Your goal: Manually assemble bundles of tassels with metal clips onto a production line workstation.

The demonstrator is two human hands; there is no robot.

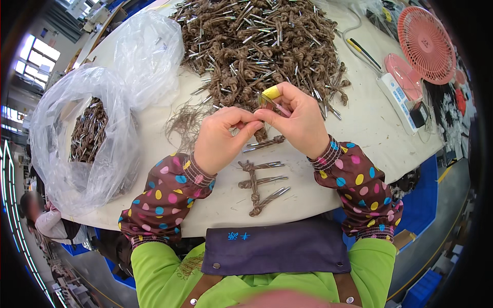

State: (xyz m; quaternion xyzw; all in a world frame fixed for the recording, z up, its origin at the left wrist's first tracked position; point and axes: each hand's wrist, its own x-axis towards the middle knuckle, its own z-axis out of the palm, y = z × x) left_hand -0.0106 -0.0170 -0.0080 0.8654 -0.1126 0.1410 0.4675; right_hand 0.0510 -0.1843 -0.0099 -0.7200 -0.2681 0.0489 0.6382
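Both hands meet above the surface (359, 123); the left hand (221, 138) and right hand (298, 115) each keep a pinching grip on one knotted brown cord piece (272, 105); light, limp, likely best held by its stiff metal tip.

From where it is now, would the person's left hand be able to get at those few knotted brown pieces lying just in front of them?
Probably yes. The knotted brown pieces lie on bare table just below the left hand, with nothing between. But that hand is pinching a small piece together with the right hand, so it would have to let go first.
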